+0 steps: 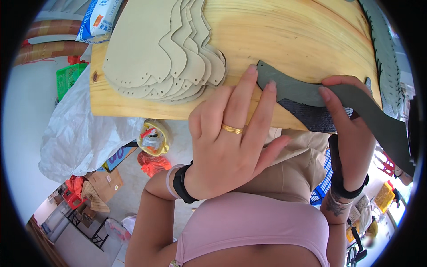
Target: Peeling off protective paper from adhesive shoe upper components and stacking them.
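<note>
A long curved grey-green flat piece [302, 86], which looks like cut leather or a similar sheet material, lies across the table's near edge at the right. My left hand [224, 138], with a gold ring on one finger, has its fingers stretched out; a fingertip rests on the piece's left end and another is beside its tip. My right hand [351, 113] pinches the piece between thumb and fingers near its middle, and the far end hangs off to the right. Partly under it sits a black textured piece [307, 116] at the table edge.
A stack of beige cut pieces with punched holes [142, 44] covers the left of the wooden table [289, 31]. A blue-and-white box [98, 20] stands behind it. More grey-green pieces [384, 53] line the right edge. Below are a plastic bag [75, 129] and a yellow-rimmed bin [153, 138].
</note>
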The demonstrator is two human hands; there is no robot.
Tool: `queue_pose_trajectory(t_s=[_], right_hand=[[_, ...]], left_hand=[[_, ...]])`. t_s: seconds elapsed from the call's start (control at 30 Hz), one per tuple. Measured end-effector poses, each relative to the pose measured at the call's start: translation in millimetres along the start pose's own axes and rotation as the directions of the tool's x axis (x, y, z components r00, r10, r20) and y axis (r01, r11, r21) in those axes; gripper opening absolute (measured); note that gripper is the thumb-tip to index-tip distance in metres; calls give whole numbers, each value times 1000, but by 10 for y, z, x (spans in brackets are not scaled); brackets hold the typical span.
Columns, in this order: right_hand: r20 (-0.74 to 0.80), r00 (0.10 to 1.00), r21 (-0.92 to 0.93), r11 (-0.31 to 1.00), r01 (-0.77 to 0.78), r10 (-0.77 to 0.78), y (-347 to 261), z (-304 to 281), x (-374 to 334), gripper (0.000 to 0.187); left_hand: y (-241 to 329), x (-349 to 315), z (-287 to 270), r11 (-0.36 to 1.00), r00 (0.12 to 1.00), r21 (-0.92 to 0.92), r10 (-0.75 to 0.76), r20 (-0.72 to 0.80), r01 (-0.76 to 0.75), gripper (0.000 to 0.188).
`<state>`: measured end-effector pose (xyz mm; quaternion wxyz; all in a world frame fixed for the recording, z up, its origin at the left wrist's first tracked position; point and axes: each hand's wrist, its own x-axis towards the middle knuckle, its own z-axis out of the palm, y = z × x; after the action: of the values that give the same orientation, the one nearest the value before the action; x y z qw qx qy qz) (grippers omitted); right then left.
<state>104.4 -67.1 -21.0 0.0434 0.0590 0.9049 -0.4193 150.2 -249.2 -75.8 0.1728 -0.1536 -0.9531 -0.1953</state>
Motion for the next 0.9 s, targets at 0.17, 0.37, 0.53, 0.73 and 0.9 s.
queue_pose_trajectory(t_s=[0.17,0.37,0.53,0.73,0.9], right_hand=[[-32,999,-55,998,41,-43,9,16,-11,11],[-64,985,-149,977,151,-162,30,23,2,10],[-99,976,-175,969,173,-192,61,46,13,8],[-100,968,-242,949,201,-230,66,46,17,10],[-119,975,-196,967,162,-188,54,61,17,10]], left_hand=[[42,1,3,1000,1000,10,-18,24,18,53],[45,6,-12,1000,999,-3,-16,41,16,51],[29,4,-18,1000,1000,-22,-10,28,10,45],[0,13,-59,1000,999,-30,-5,53,7,42],[-22,15,-54,999,999,-36,6,38,-5,41]])
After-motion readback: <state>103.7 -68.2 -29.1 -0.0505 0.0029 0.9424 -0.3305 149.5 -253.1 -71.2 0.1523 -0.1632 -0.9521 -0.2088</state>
